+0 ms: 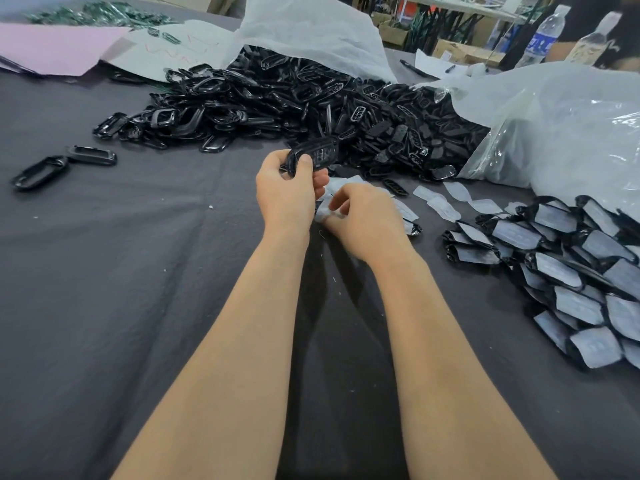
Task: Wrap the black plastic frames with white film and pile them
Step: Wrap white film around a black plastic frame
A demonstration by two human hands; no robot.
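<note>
My left hand (289, 192) grips a black plastic frame (317, 152) above the dark cloth, thumb curled over its front. Just below and to the right, my right hand (363, 220) pinches a piece of white film (325, 209) lying on the cloth. A big heap of unwrapped black frames (294, 109) spreads behind both hands. At the right lies the pile of wrapped frames (568, 271), each covered with white film. Several loose white film pieces (446, 199) sit between that pile and my right hand.
Two stray black frames (62, 166) lie at the left on the dark table cloth (121, 271). A white bag (318, 29) and a clear plastic bag (561, 129) stand behind the heap. Pink paper (52, 50) lies at the back left, water bottles (543, 36) at the back right.
</note>
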